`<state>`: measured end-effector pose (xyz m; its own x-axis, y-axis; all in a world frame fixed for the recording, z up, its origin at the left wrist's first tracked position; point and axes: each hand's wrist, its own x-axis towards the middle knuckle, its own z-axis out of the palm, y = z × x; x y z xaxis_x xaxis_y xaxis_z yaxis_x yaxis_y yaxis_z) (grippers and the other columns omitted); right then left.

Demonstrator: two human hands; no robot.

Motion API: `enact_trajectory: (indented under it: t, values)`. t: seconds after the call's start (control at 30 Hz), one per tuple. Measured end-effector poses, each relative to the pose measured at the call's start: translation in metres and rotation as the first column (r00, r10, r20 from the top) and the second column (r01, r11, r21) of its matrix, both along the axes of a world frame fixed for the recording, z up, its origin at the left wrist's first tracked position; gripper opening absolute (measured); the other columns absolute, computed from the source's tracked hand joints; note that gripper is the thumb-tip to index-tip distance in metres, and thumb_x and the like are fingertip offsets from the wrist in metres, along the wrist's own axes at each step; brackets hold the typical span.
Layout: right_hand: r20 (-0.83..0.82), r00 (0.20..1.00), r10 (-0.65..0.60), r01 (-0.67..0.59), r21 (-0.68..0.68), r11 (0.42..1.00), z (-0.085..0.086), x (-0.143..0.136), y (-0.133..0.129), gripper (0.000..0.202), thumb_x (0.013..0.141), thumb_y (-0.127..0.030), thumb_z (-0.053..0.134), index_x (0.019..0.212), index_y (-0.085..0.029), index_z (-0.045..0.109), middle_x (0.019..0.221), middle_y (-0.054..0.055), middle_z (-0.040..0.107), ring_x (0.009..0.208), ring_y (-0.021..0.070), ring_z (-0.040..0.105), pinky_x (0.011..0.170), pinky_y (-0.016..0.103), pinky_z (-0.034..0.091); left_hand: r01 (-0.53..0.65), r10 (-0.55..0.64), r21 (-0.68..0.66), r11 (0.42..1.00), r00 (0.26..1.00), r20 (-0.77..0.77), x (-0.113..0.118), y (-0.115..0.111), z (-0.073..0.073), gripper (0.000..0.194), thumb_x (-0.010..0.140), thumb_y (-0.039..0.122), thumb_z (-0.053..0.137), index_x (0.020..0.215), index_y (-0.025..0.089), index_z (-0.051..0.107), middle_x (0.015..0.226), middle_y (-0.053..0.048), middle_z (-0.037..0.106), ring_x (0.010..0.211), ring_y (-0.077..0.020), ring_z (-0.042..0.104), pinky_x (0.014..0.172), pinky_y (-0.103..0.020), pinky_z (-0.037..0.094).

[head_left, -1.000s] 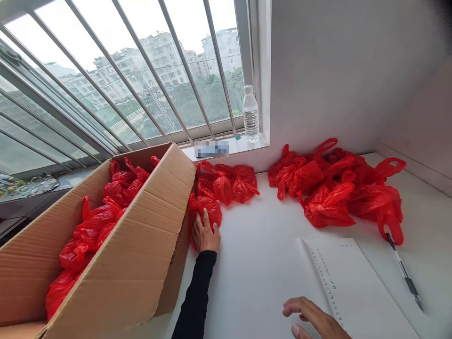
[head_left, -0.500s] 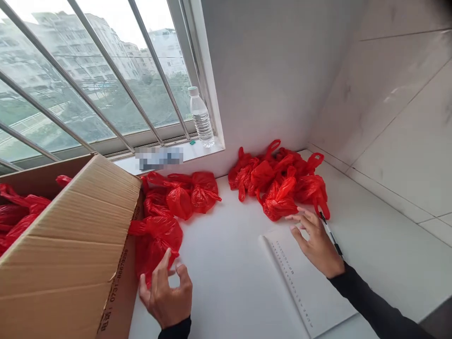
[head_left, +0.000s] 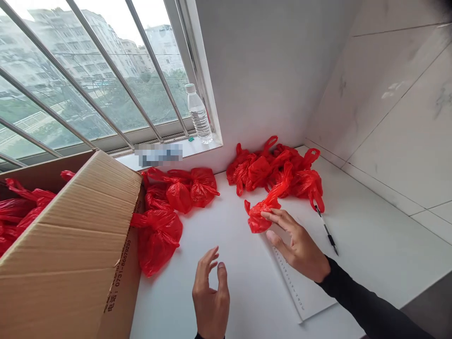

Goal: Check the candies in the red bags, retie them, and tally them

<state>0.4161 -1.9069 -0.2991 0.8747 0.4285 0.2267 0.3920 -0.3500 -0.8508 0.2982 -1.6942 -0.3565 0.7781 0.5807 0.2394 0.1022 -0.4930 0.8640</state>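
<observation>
My right hand point(head_left: 296, 245) reaches over the notebook point(head_left: 314, 292), its fingertips against a small knotted red plastic bag point(head_left: 260, 219). A gap shows between thumb and fingers, so the hand is open and not closed round the bag. That bag lies at the notebook's far left corner, one handle trailing back to a pile of red bags point(head_left: 261, 172). My left hand point(head_left: 212, 292) hovers over the white table point(head_left: 183, 301), fingers apart, with nothing in it. Left of it, a fuller red bag point(head_left: 160, 240) rests against the cardboard box point(head_left: 70, 245).
More red bags point(head_left: 178, 195) lie below the windowsill, and others point(head_left: 28, 207) fill the box. A black pen point(head_left: 328, 233) lies right of the notebook. On the sill stand a water bottle point(head_left: 200, 117) and a blurred-out item point(head_left: 160, 154). Walls bound the table behind.
My left hand has moved right, away from the bag beside the box. My right hand has moved left and nearer, and the small red bag has shifted the same way out of the pile.
</observation>
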Motion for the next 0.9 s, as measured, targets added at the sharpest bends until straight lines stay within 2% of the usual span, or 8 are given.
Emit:
enact_trajectory:
  t: [0.13, 0.23, 0.37, 0.43, 0.53, 0.63, 0.77, 0.9]
  values:
    - [-0.109, 0.969, 0.220, -0.218, 0.030, 0.976, 0.007, -0.051, 0.006, 0.042, 0.100, -0.029, 0.052, 0.142, -0.027, 0.055, 0.146, 0.008, 0.052, 0.137, 0.0232, 0.050, 0.118, 0.040, 0.041, 0.190, -0.192, -0.051, 0.980, 0.981, -0.026, -0.003, -0.025, 0.005, 0.038, 0.098, 0.036, 0.057, 0.134, 0.026, 0.061, 0.135, -0.012, 0.062, 0.117, -0.0256, 0.065, 0.091, -0.040, 0.058]
    - [-0.176, 0.933, 0.314, -0.314, 0.029, 0.949, -0.001, -0.077, 0.004, 0.035, 0.100, -0.028, 0.051, 0.134, -0.028, 0.061, 0.139, 0.007, 0.059, 0.129, 0.0214, 0.057, 0.111, 0.035, 0.048, 0.203, -0.203, -0.018, 0.979, 0.978, -0.043, -0.009, -0.030, 0.000, 0.034, 0.097, 0.032, 0.058, 0.131, 0.027, 0.063, 0.125, -0.010, 0.066, 0.114, -0.0246, 0.065, 0.092, -0.040, 0.057]
    - [-0.132, 0.987, 0.092, -0.099, -0.043, 0.994, -0.033, -0.086, -0.010, 0.029, 0.105, -0.030, 0.043, 0.129, -0.028, 0.059, 0.133, 0.007, 0.062, 0.108, 0.0191, 0.067, 0.093, 0.032, 0.058, 0.147, -0.146, 0.010, 0.989, 0.988, -0.050, -0.024, -0.026, -0.009, 0.023, 0.097, 0.029, 0.058, 0.118, 0.026, 0.069, 0.107, -0.007, 0.068, 0.097, -0.0221, 0.067, 0.072, -0.031, 0.060]
    - [-0.017, 0.999, -0.038, 0.035, -0.146, 0.989, -0.058, -0.085, -0.020, 0.029, 0.104, -0.030, 0.044, 0.131, -0.029, 0.056, 0.137, 0.008, 0.059, 0.112, 0.0216, 0.065, 0.090, 0.036, 0.060, 0.117, -0.115, 0.035, 0.993, 0.993, -0.035, -0.031, -0.023, -0.011, 0.024, 0.097, 0.028, 0.058, 0.119, 0.026, 0.068, 0.106, -0.007, 0.068, 0.097, -0.0222, 0.066, 0.066, -0.029, 0.060]
    - [0.156, 0.988, -0.008, 0.065, -0.367, 0.928, -0.094, -0.080, -0.031, 0.034, 0.100, -0.027, 0.051, 0.134, -0.029, 0.055, 0.142, 0.009, 0.055, 0.128, 0.0286, 0.055, 0.100, 0.047, 0.056, 0.119, -0.120, 0.092, 0.989, 0.993, -0.002, -0.037, -0.021, -0.011, 0.027, 0.097, 0.023, 0.057, 0.122, 0.029, 0.068, 0.109, -0.007, 0.067, 0.099, -0.0226, 0.066, 0.066, -0.029, 0.060]
    - [0.206, 0.978, 0.044, 0.058, -0.465, 0.883, -0.112, -0.071, -0.037, 0.040, 0.097, -0.021, 0.053, 0.137, -0.026, 0.054, 0.140, 0.011, 0.056, 0.128, 0.0308, 0.055, 0.103, 0.052, 0.053, 0.185, -0.191, 0.166, 0.969, 0.981, 0.025, -0.039, -0.021, -0.010, 0.034, 0.096, 0.018, 0.057, 0.123, 0.034, 0.070, 0.113, -0.006, 0.067, 0.106, -0.0239, 0.065, 0.084, -0.038, 0.060]
    - [0.184, 0.983, -0.022, 0.090, -0.368, 0.925, -0.096, -0.057, -0.036, 0.033, 0.101, -0.023, 0.048, 0.133, -0.026, 0.055, 0.135, 0.010, 0.058, 0.127, 0.0284, 0.054, 0.104, 0.050, 0.052, 0.275, -0.287, 0.219, 0.936, 0.958, 0.024, -0.042, -0.023, -0.014, 0.041, 0.096, 0.014, 0.051, 0.120, 0.039, 0.073, 0.115, -0.003, 0.070, 0.119, -0.0248, 0.060, 0.103, -0.045, 0.051]
    - [0.105, 0.994, 0.015, 0.006, -0.194, 0.981, -0.059, -0.051, -0.024, 0.026, 0.105, -0.025, 0.044, 0.128, -0.028, 0.056, 0.124, 0.005, 0.063, 0.122, 0.0233, 0.054, 0.103, 0.044, 0.051, 0.149, -0.153, 0.173, 0.974, 0.988, 0.007, -0.048, -0.024, -0.015, 0.039, 0.101, 0.016, 0.044, 0.130, 0.033, 0.063, 0.125, -0.005, 0.065, 0.121, -0.0239, 0.057, 0.101, -0.044, 0.051]
